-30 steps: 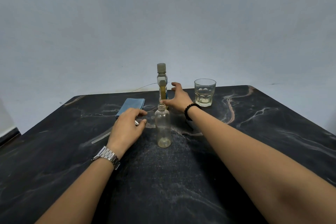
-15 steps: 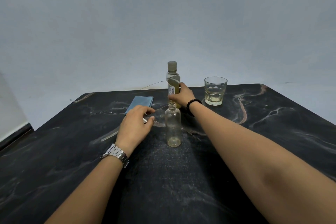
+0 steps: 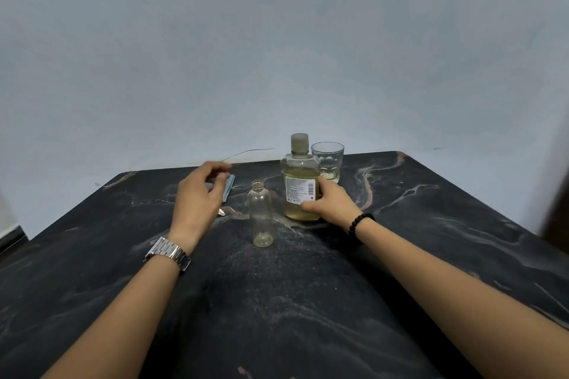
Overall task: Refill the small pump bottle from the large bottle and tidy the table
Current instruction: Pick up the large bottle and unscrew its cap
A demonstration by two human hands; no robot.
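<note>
The small clear bottle (image 3: 261,215) stands upright and uncapped in the middle of the dark marble table (image 3: 308,301), nearly empty. Just right of it stands the large capped bottle (image 3: 300,177) of yellowish liquid with a white label. My right hand (image 3: 331,201) grips its lower right side, thumb across the front. My left hand (image 3: 200,197) hovers to the left of the small bottle, lifted off the table, fingers loosely curled and holding nothing. A small pale piece (image 3: 222,211), perhaps part of the pump, peeks out under the left hand.
A drinking glass (image 3: 327,161) with a little pale liquid stands behind the large bottle. A folded blue cloth (image 3: 229,186) lies behind my left hand, mostly hidden. A thin wire runs along the wall at the table's far edge. A wall rises just beyond the table.
My right hand closed around the large bottle and drew it nearer, beside the small bottle, turning its label toward me. My left hand rose off the table.
</note>
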